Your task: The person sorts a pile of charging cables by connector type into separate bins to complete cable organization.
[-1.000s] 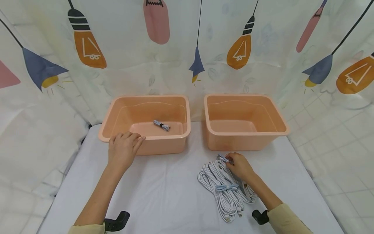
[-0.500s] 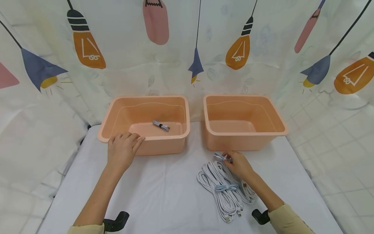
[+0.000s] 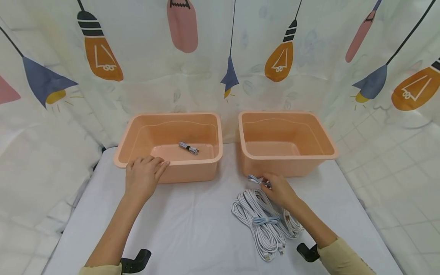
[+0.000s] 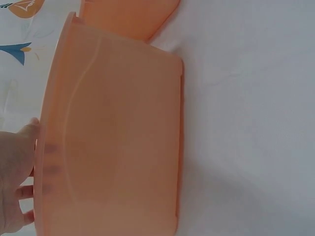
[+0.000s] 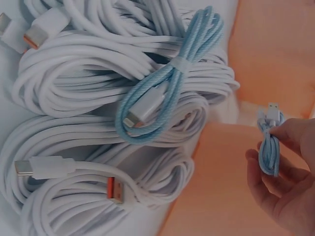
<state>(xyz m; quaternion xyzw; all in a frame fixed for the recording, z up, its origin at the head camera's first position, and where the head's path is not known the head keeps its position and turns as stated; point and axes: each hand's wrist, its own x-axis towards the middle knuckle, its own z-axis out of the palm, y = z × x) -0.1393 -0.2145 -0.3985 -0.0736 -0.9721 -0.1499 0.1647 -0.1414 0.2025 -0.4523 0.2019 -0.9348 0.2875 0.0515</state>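
My right hand (image 3: pixel 279 190) pinches a small coiled light-blue cable (image 3: pixel 255 180) just above a pile of white cables (image 3: pixel 264 219), in front of the right orange bin (image 3: pixel 285 168). In the right wrist view the fingers (image 5: pixel 290 172) hold that bundled cable (image 5: pixel 269 147) beside the bin wall. A second light-blue bundled cable (image 5: pixel 167 83) lies on top of the white coils (image 5: pixel 88 93). My left hand (image 3: pixel 144 173) rests on the front rim of the left orange bin (image 3: pixel 192 172), fingers (image 4: pixel 19 172) over the edge. A small grey cable (image 3: pixel 188 148) lies inside that bin.
Both bins stand side by side at the back of a white-covered table (image 3: pixel 192 225). A curtain printed with light bulbs (image 3: pixel 103 53) hangs behind and around it. The right bin looks empty inside.
My right hand has lifted the small blue cable off the pile and moved it up and slightly left toward the right bin's front. The left hand has stayed on the rim.
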